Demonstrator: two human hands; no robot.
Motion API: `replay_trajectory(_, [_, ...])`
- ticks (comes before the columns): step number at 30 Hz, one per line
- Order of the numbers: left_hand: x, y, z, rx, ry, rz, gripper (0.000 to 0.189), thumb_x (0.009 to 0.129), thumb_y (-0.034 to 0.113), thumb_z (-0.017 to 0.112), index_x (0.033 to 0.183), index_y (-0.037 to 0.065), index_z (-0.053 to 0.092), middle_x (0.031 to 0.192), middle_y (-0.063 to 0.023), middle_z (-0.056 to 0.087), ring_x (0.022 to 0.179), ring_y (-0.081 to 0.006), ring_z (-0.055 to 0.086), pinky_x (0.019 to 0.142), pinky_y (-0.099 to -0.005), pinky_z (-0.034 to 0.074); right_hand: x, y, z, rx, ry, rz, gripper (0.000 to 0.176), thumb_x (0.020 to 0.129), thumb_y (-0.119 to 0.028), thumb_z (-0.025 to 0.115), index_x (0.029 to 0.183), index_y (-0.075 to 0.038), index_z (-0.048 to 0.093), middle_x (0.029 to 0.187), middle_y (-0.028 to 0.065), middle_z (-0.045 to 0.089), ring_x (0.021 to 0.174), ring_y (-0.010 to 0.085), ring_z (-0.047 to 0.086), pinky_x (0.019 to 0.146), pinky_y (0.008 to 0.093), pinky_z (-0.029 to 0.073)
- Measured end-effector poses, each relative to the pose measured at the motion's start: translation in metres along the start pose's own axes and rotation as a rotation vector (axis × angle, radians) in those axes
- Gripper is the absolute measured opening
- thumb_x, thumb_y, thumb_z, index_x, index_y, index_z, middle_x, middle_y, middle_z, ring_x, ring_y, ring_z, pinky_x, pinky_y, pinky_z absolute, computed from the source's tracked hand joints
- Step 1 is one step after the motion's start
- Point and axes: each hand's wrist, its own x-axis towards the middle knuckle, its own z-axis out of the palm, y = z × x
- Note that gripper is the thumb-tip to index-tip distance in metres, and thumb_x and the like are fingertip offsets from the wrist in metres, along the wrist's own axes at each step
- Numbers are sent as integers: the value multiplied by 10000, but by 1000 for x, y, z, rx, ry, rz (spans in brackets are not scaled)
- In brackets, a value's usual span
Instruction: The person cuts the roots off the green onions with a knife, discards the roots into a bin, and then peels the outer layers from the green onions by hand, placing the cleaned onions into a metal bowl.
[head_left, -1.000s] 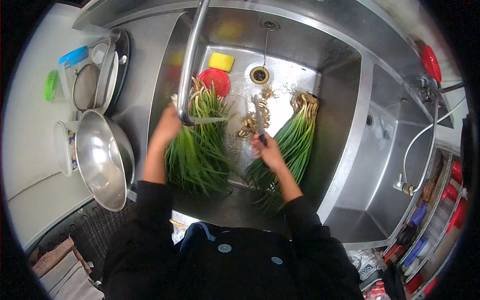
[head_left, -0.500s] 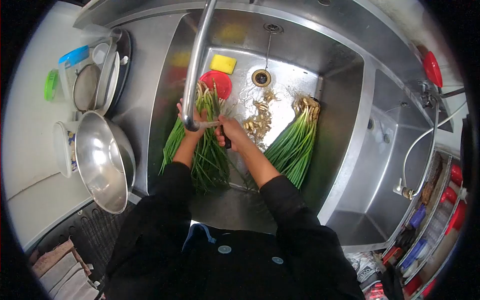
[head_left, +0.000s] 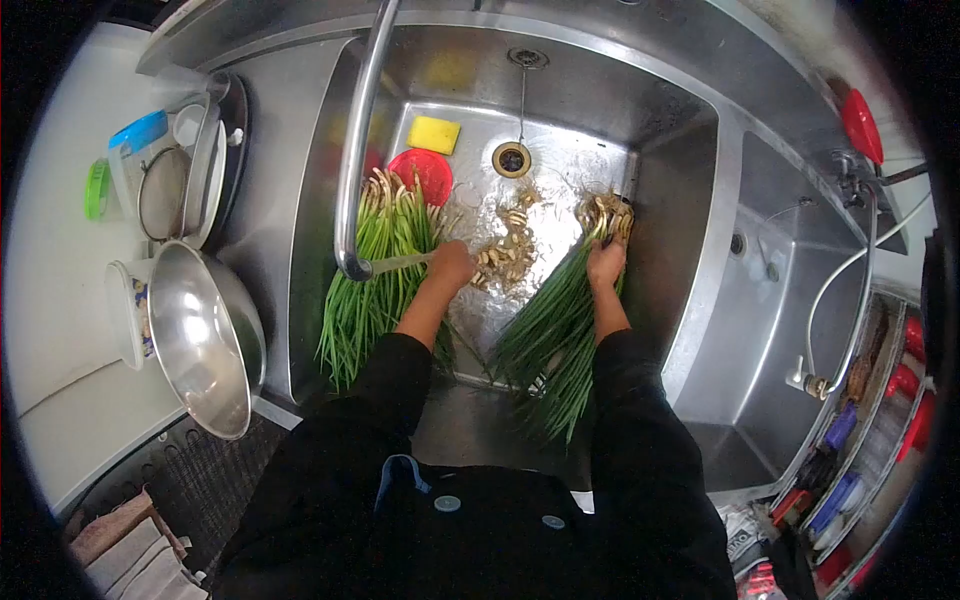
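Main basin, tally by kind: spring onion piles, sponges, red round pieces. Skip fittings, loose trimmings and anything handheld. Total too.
Spring onion piles: 2 (left pile, right pile)
Yellow sponge: 1
Red round piece, partly covered by the left pile: 1
Total: 4

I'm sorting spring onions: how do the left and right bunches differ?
The left bunch has pale, spread ends; the right bunch has browner, ragged ends, packed together. The left bunch overlaps the red dish; the right bunch has the right hand on it. Both have long green leaves.
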Motion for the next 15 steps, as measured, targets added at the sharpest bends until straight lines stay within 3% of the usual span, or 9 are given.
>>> replay_trajectory(2, [0,14,-9,-123,-63,50,418,701,283,647,965,-33,573,866,-203,604,838,-341,583,736,-393,461,-3,-16,-6,-93,-260,243,346,696,-105,665,976,65,553,865,218,596,745,306,589,648,393,466])
replay_trajectory(3, [-2,24,-14,-248,-126,105,397,701,286,649,926,-35,586,877,-202,601,869,-349,571,751,-396,454,-7,-21,-8,-94,-262,243,346,696,-105,665,976,65,553,865,218,596,745,306,589,648,393,466])
replay_trajectory(5, [-2,53,-15,-546,-64,297,452,745,352,604,978,-33,569,967,-220,573,908,-342,555,780,-394,438,-21,-31,-18,140,-276,204,311,674,-107,682,916,59,580,734,159,603,623,231,572,575,358,451])
replay_trajectory(7, [9,85,12,-638,233,244,479,825,400,504,1042,-26,538,933,-181,595,871,-261,573,774,-336,431,-46,-55,-28,367,-142,189,169,680,-93,680,743,18,568,589,35,505,534,121,429,536,293,390])
replay_trajectory(8, [10,98,13,-645,234,245,479,825,400,504,1042,-26,538,933,-181,595,871,-261,573,774,-336,431,-58,-64,-33,410,-142,139,167,686,-95,679,751,15,572,601,32,509,531,112,426,533,283,386])
replay_trajectory(9, [10,109,10,-931,95,248,489,851,410,460,1078,-20,515,925,-154,597,859,-230,562,782,-325,419,-70,-73,-39,453,-142,89,165,692,-98,678,760,13,576,613,30,512,527,103,422,530,273,383])
replay_trajectory(10, [11,115,9,-1213,-50,250,500,877,420,415,1113,-15,492,916,-128,600,846,-199,551,789,-314,408,-78,-79,-45,448,-140,84,165,692,-98,678,760,13,576,613,30,512,527,103,422,530,273,383])
replay_trajectory(13, [-4,122,1,-1455,-99,326,471,894,402,391,1079,-19,492,882,-83,590,830,-183,531,769,-323,406,-86,-92,-69,462,-164,96,184,730,-122,662,817,18,580,641,26,515,540,97,445,535,264,390])
replay_trajectory(15, [-17,118,-2,-1374,-44,303,446,899,392,373,1021,-24,478,835,-122,579,801,-235,536,745,-347,409,-84,-96,-88,432,-292,85,252,749,-171,646,837,52,569,786,149,555,674,233,528,605,338,409])
